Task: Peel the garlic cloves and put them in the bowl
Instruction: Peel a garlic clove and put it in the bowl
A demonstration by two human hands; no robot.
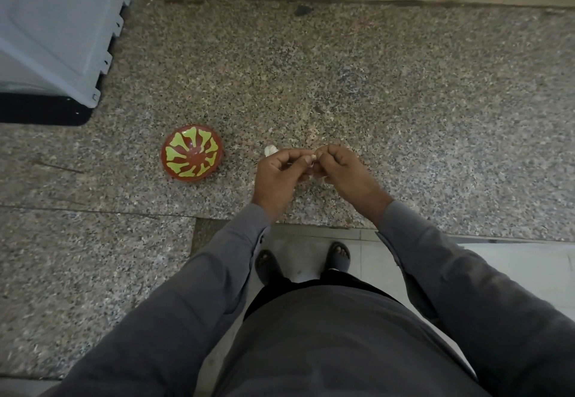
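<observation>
Speckled granite counter (404, 91), red-and-green bowl (192, 154) as landmark. Right of bowl, left hand (277, 172) and right hand (345, 172) together pinch one garlic clove (313, 157), fingertips close, likely for stripping skin. Garlic piece (270, 150) lies between bowl and hands, within reach.

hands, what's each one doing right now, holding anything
Left hand: fingers curled, pinching the small pale garlic clove.
Right hand: fingers curled, pinching the same clove.
</observation>
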